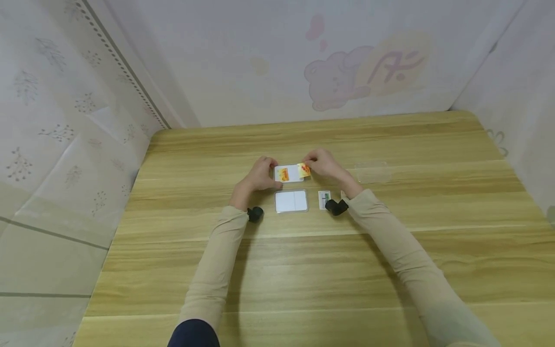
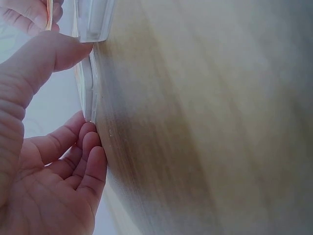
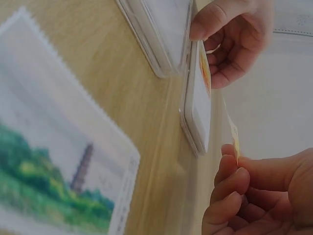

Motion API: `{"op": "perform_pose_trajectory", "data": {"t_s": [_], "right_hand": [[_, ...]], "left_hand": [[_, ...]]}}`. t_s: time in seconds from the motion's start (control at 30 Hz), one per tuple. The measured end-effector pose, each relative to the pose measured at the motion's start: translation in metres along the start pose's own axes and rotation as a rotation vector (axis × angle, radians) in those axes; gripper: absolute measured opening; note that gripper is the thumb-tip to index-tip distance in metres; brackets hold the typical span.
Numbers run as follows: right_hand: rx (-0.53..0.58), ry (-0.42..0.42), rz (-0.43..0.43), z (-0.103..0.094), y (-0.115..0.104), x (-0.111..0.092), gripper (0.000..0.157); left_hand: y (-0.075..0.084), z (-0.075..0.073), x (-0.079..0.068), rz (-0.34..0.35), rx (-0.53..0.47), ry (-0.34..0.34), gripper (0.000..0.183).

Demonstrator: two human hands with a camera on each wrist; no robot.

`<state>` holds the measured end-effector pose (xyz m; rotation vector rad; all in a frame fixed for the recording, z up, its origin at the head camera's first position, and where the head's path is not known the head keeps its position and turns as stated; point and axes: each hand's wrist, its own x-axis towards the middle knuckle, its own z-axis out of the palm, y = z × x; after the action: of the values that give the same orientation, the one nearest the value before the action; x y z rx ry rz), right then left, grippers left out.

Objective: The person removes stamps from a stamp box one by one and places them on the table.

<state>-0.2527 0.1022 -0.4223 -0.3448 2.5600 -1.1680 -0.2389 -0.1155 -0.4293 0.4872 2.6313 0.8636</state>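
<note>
My left hand (image 1: 261,174) grips the left end of a shallow clear case (image 1: 293,178) with a white insert, thumb at the near edge and fingers at the far one. An orange-and-yellow stamp (image 1: 284,174) lies on the insert's left half. Between thumb and fingertips, my right hand (image 1: 323,163) pinches a second orange-and-yellow stamp (image 1: 304,170) over the case's right end. In the right wrist view this pinched stamp (image 3: 235,139) stands tilted, seen nearly edge-on, raised off the insert (image 3: 201,110).
A similar clear case (image 1: 291,201) with a white two-part insert lies just nearer. To its right is a stamp with a pagoda and green trees (image 3: 54,152), partly behind the right wrist camera (image 1: 336,207). A thin transparent sheet or lid (image 1: 373,172) lies farther right on the wooden table (image 1: 286,270).
</note>
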Motion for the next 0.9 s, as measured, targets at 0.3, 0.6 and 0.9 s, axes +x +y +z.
{"op": "perform_pose_trajectory", "data": {"t_s": [0.3, 0.6, 0.9], "right_hand": [[0.002, 0.016, -0.007, -0.012, 0.003, -0.009, 0.022], [0.012, 0.040, 0.008, -0.020, 0.008, -0.015, 0.022], [-0.014, 0.057, 0.001, -0.029, 0.017, -0.024, 0.021]], "left_hand": [[0.000, 0.000, -0.001, -0.003, -0.008, -0.004, 0.064], [0.002, -0.002, -0.002, -0.013, -0.021, -0.016, 0.064], [0.004, -0.001, -0.003, -0.022, -0.009, -0.013, 0.064]]}}
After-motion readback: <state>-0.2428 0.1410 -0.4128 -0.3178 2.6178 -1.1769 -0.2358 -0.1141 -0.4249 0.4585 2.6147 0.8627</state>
